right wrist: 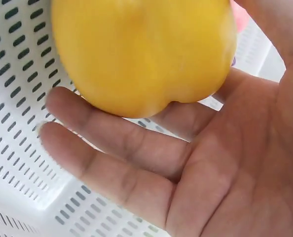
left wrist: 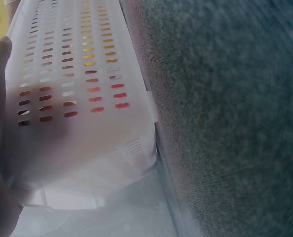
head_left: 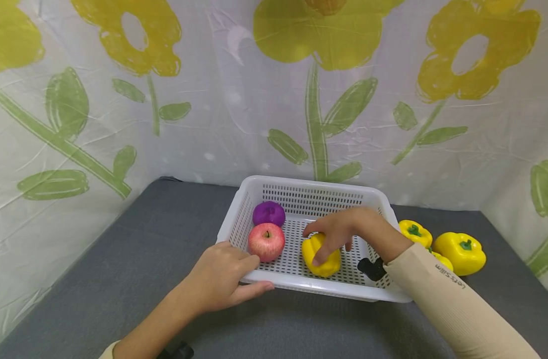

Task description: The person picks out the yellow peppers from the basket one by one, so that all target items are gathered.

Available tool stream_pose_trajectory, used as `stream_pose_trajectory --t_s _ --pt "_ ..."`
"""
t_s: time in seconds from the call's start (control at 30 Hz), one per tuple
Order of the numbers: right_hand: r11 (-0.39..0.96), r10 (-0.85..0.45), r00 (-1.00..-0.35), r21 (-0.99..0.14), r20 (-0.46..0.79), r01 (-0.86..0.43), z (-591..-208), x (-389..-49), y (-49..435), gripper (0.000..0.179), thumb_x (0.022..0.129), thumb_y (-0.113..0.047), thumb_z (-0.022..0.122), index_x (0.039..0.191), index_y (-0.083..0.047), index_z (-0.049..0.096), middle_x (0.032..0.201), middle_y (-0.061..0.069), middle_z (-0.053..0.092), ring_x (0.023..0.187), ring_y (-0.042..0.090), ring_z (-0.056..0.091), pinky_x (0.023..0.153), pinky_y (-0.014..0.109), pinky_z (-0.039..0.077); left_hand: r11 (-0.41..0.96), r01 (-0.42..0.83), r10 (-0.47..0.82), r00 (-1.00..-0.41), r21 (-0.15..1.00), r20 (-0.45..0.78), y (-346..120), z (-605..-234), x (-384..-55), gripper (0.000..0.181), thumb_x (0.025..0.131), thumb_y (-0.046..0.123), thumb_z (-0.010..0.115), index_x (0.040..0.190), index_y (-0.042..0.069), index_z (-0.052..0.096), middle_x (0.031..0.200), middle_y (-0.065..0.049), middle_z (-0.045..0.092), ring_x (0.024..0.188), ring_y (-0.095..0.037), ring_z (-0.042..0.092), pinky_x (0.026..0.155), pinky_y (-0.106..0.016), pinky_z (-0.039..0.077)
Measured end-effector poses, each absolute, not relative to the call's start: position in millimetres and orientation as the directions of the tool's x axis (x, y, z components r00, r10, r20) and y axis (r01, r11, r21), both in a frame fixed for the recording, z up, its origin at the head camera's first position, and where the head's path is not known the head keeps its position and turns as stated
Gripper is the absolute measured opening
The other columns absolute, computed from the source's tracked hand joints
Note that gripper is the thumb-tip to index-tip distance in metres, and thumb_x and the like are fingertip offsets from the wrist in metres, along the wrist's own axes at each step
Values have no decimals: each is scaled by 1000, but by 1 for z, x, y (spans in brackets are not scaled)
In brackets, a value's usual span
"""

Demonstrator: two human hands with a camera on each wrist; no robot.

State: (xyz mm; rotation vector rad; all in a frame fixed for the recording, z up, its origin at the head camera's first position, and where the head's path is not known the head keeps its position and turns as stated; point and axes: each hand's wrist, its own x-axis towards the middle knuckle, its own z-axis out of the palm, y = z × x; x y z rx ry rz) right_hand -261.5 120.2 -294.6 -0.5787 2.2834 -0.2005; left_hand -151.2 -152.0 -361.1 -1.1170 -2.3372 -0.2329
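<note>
A white perforated plastic basket [head_left: 345, 188] stands on the grey table. My left hand [head_left: 222, 276] holds its near left corner, fingers over the rim and thumb along the front; the left wrist view shows the basket's slotted side [left wrist: 77, 133] close up. Inside the basket, my right hand [head_left: 339, 232] grips a yellow bell pepper [head_left: 323, 259] from above. Seen from the right wrist, the bell pepper [right wrist: 141, 49] lies against the fingers [right wrist: 122, 133], over the slotted floor. Left of it in the basket sit a red apple [head_left: 266, 244] and, behind that, a purple onion-like vegetable [head_left: 268, 213].
More yellow bell peppers [head_left: 461, 254] lie on the table to the right of the basket, partly behind the right forearm. A white cloth [head_left: 220, 124] printed with yellow flowers hangs behind the grey table [head_left: 121, 259] and along its sides.
</note>
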Motion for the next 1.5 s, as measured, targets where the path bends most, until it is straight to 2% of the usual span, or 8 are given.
stream_pose_trajectory --t_s 0.13,0.23,0.37,0.47,0.73,1.1,1.27,1.5 --pt "848 -515 -599 -260 -612 -463 -295 -260 120 76 75 -24 86 141 -25 50 120 0 52 108 24 51 91 46 51 638 766 670 -503 -77 546 -151 -361 -151 52 97 64 48 71 20 44 59 12 31 52 -5 35 55 -28 38" --pt "822 -534 -624 -179 -570 -540 -296 -258 119 83 72 -13 86 144 -23 47 127 2 50 113 26 49 98 51 45 637 767 670 -503 -75 546 -151 -361 -151 52 97 64 47 71 20 44 59 12 31 53 -5 35 55 -28 38" --pt "828 -527 -667 -143 -527 -542 -298 -257 119 98 71 -20 88 154 -24 35 147 8 39 125 30 45 101 57 42 638 767 668 -505 -71 546 -151 -361 -151 52 98 64 47 71 20 44 59 12 31 53 -5 34 55 -27 38" --pt "831 -529 -674 -154 -515 -534 -300 -258 119 103 72 -29 89 156 -25 30 151 9 36 128 32 43 101 59 41 635 769 666 -501 -69 553 -151 -361 -151 51 97 63 47 71 20 43 59 12 31 53 -5 34 54 -27 37" --pt "822 -545 -663 -170 -514 -544 -302 -261 118 92 72 -32 89 151 -25 42 136 3 50 121 27 48 101 56 42 626 776 667 -480 -80 570 -151 -362 -152 52 98 64 45 70 19 42 59 12 31 53 -5 34 54 -28 38" --pt "824 -524 -689 -94 -500 -559 -311 -260 109 93 69 -37 91 149 -30 45 143 2 50 129 26 47 102 54 42 629 773 670 -485 -83 563 -152 -362 -152 52 98 64 46 71 19 45 58 11 35 53 -5 36 54 -28 38" --pt "820 -534 -692 -99 -486 -564 -313 -261 107 91 69 -34 92 148 -30 47 143 3 48 125 25 48 101 53 43 630 772 668 -487 -79 563 -152 -361 -152 52 97 64 46 72 19 47 58 11 35 53 -5 36 54 -28 38" --pt "811 -538 -696 -66 -476 -582 -315 -262 107 83 71 -32 91 143 -29 51 123 -1 57 111 21 53 98 48 46 630 773 670 -491 -77 557 -152 -360 -152 52 97 64 47 71 19 46 59 11 33 53 -5 34 54 -28 37"
